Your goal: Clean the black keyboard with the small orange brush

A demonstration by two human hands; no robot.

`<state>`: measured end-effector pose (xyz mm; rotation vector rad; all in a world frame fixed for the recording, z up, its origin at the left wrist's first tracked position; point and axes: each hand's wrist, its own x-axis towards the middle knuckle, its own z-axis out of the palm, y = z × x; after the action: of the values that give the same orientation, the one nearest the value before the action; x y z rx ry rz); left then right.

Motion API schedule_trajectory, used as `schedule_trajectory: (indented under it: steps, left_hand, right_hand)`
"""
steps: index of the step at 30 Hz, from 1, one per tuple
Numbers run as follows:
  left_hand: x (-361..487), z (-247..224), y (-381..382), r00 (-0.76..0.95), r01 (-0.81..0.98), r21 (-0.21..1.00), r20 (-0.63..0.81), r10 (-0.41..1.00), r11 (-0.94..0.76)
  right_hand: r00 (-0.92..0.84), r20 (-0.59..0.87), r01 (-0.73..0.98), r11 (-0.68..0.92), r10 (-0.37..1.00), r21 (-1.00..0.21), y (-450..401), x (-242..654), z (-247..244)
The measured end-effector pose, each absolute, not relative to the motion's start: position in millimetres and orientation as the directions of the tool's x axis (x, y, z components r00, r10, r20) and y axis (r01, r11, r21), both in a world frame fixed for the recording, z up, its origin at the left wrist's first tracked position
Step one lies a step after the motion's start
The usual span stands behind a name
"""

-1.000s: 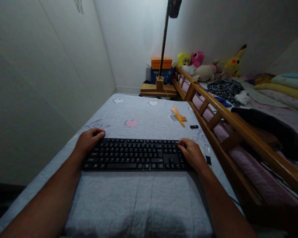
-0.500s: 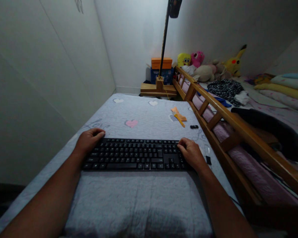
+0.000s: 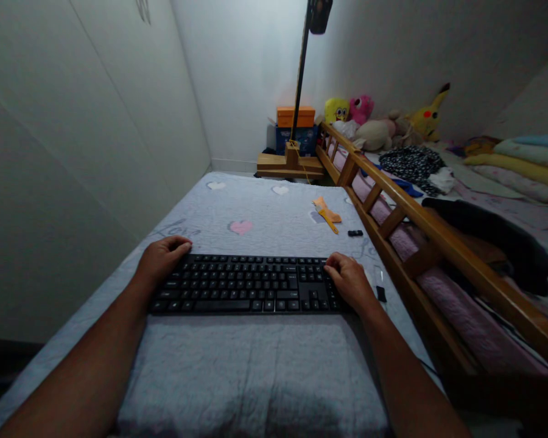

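A black computer keyboard (image 3: 246, 285) lies crosswise in front of me on a pale blue quilted cover (image 3: 256, 359). At its far left corner my left hand (image 3: 162, 258) grips the edge, fingers bent and thumb along the back. My right hand (image 3: 349, 280) is closed around the right end, over the number pad. Beyond the keyboard on the right are a yellow-handled brush (image 3: 329, 221), an orange cloth (image 3: 331, 213) and a small black object (image 3: 355, 233). Another small black piece (image 3: 381, 294) with a clear part lies beside my right wrist.
A wooden bed rail (image 3: 393, 201) runs along the right side. Behind it are plush toys (image 3: 374, 134), clothes and folded bedding (image 3: 525, 158). A pole on a wooden base (image 3: 290, 161) stands at the far end, by an orange box (image 3: 296, 116). White cabinet doors (image 3: 95, 134) line the left.
Both hands keep their hold on the keyboard, which stays in place. The whole view has shifted very slightly.
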<state>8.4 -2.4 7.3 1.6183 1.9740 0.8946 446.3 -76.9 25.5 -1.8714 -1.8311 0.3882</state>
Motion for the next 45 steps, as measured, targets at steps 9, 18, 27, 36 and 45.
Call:
schedule_trajectory:
  steps: [9, 18, 27, 36, 45]
  left_hand:
    - [10.2, 10.2, -3.4, -0.223, 0.689, 0.716, 0.056, 0.973, 0.117]
    - [9.0, 8.2, -2.8, -0.236, 0.687, 0.714, 0.041, 0.971, 0.137]
    - [8.6, 8.0, -2.8, -0.222, 0.685, 0.719, 0.049, 0.974, 0.120]
    - [7.3, 7.2, -2.8, -0.224, 0.689, 0.716, 0.059, 0.973, 0.115]
    - [6.8, 5.6, -2.0, -0.222, 0.697, 0.708, 0.057, 0.973, 0.118]
  right_hand:
    - [0.042, 0.150, 0.855, 0.042, 0.988, -0.517, -76.1, 447.9, 21.7]
    - [0.039, 0.130, 0.862, 0.032, 0.991, -0.506, -75.0, 448.2, 21.8]
    - [0.049, 0.114, 0.865, 0.015, 0.992, -0.501, -73.0, 447.7, 22.2]
    - [0.049, 0.100, 0.870, 0.007, 0.994, -0.493, -72.9, 446.5, 23.8]
    - [0.058, 0.110, 0.921, -0.011, 0.992, -0.390, -73.7, 442.1, 20.6]
